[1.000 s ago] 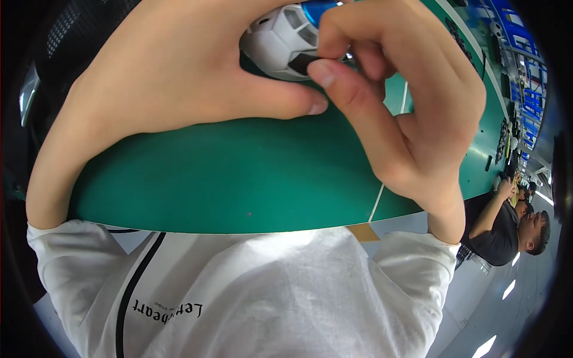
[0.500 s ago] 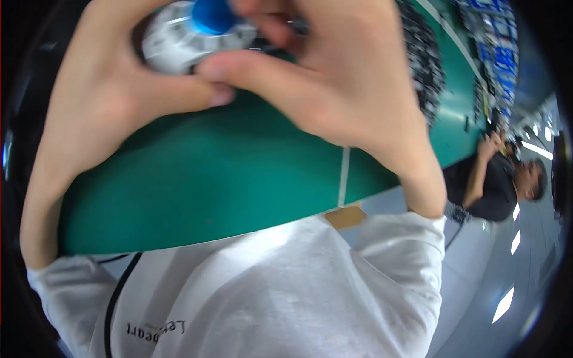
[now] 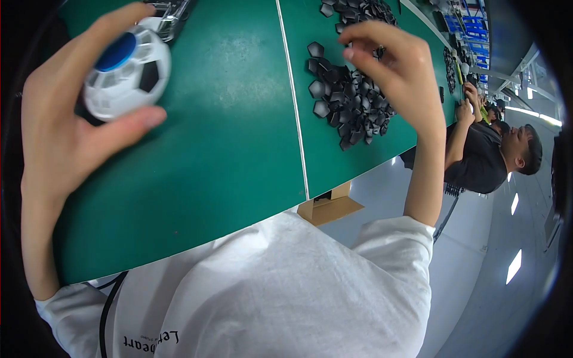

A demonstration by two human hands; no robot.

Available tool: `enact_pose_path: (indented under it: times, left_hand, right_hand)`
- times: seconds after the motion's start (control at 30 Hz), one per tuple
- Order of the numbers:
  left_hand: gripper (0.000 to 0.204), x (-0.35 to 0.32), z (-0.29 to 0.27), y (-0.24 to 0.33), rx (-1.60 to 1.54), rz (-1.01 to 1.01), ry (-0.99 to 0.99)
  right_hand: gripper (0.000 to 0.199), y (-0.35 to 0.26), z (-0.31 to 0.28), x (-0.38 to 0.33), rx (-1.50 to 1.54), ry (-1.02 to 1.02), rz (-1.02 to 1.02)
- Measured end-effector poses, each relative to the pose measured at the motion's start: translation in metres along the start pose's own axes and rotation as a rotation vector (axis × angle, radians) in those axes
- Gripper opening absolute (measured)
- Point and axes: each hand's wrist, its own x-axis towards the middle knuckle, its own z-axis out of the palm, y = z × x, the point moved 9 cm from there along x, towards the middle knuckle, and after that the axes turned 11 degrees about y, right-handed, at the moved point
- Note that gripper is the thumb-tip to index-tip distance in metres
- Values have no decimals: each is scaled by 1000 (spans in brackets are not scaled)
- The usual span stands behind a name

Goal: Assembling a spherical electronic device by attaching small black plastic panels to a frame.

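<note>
My left hand is curved round a white domed shell patterned like a football, thumb at its lower side and fingers over the far side. A blue disc is at its upper left, and a black pentagon piece fills one of its recesses; other recesses look white and bare. To the right, my right hand hovers over a pile of black pentagon pieces. Its thumb and forefinger are bent and slightly apart, with nothing visible between them; the other fingers are curled and partly hidden.
A clear plastic or metallic fixture lies beyond the shell. The green table carries a white line. More black pieces lie farther back. An open cardboard box is below the table edge. A person in black works at the right.
My hands, together at the shell before, have parted. The right has moved right to the black pieces; the left keeps the shell, now farther left. The black pentagon in the shell now shows.
</note>
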Motion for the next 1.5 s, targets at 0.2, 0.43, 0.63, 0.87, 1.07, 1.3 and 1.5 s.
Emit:
enact_pose_path:
  times: [0.2, 0.43, 0.63, 0.87, 1.07, 1.3, 1.5]
  left_hand:
    - [80, -6, 18, 13, 44, 303, -32]
    - [82, -11, 20, 1, 12, 226, -71]
    - [85, -1, 27, -6, -27, 163, -152]
    - [81, -4, 13, -1, 71, 193, -125]
    - [76, -1, 9, 17, 92, 286, -44]
    - [69, -6, -3, 22, 41, 246, 89]
    - [64, -8, 2, 19, 117, 217, 105]
  right_hand:
    - [13, 6, 25, -12, 17, -116, 125]
    - [10, -64, 12, -23, -37, 184, -358]
    - [12, -102, -7, -48, -23, 335, -530]
    - [11, -110, -3, -32, 221, 327, -552]
    - [11, -115, -3, -22, 414, 252, -508]
    - [20, -136, 10, 20, 530, 120, -380]
    - [20, -128, 33, 29, 486, 195, -279]
